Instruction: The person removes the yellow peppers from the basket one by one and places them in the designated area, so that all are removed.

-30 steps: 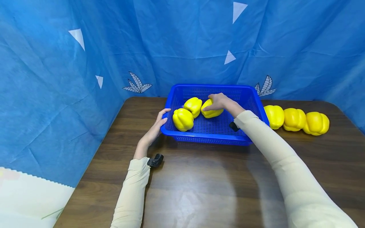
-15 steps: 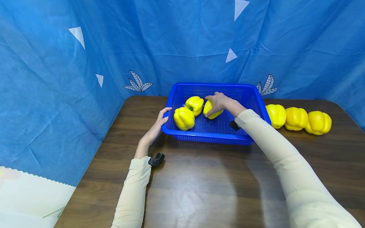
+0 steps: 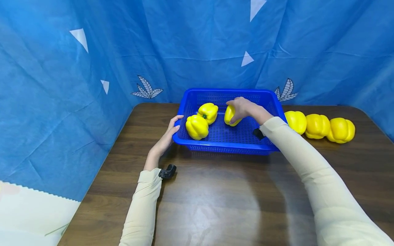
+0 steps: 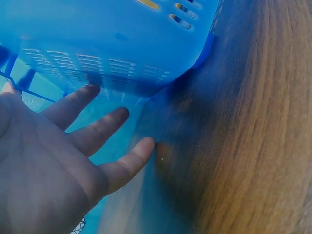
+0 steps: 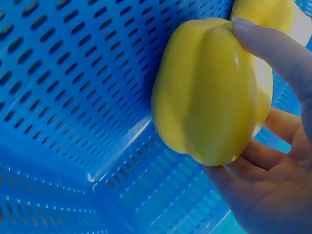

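Observation:
My right hand [image 3: 241, 107] holds a yellow bell pepper [image 3: 229, 115] inside the blue plastic basket [image 3: 227, 144]. In the right wrist view, the thumb lies along one side of this pepper [image 5: 209, 92] and the other fingers lie against its opposite side. Two more yellow bell peppers touch each other at the basket's left end: a nearer one [image 3: 197, 127] and a farther one [image 3: 208, 112]. My left hand [image 3: 163, 140] rests at the basket's left rim. Seen from the left wrist, that hand [image 4: 53, 156] has three fingers spread and fairly straight beside the slotted outer wall [image 4: 117, 34].
Outside the basket, to its right, several yellow objects in a row include a left one [image 3: 296, 122], a middle one [image 3: 317, 126] and a right one [image 3: 341, 130]. They stand on the brown wooden table [image 3: 209, 191]. A blue patterned curtain [image 3: 203, 41] hangs behind.
My right hand has shifted slightly right inside the basket, carrying the bell pepper away from the other two and turning it more upright. My left hand stays at the rim.

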Demonstrator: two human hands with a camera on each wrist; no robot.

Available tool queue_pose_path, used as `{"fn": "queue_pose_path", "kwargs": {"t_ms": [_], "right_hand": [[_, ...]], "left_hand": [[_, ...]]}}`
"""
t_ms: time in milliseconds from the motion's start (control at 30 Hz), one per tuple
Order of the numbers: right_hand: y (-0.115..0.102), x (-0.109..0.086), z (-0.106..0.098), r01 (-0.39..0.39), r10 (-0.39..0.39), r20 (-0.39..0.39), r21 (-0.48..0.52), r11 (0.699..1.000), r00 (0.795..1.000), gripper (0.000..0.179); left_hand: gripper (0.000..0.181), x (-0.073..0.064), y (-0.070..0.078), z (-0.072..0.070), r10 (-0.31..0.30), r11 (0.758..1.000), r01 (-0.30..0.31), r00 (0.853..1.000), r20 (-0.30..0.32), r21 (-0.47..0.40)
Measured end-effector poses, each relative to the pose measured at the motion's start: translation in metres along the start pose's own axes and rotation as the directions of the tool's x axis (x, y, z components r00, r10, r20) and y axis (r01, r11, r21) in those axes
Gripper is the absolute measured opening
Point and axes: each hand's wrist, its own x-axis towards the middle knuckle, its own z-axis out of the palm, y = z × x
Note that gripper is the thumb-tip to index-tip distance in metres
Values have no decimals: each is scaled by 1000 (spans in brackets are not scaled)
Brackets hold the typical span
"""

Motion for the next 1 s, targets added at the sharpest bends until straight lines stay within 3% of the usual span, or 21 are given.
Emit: {"fn": "queue_pose_path", "kwargs": {"t_ms": [567, 1000], "right_hand": [[26, -21, -9, 42, -29, -82, 160, 986, 996, 72], [39, -40, -14, 157, -130, -156, 179, 971, 979, 70]], "left_hand": [[49, 0, 4, 2, -1, 1000, 1, 1000, 4, 1], [49, -1, 3, 2, -4, 1000, 4, 1000, 8, 7]]}}
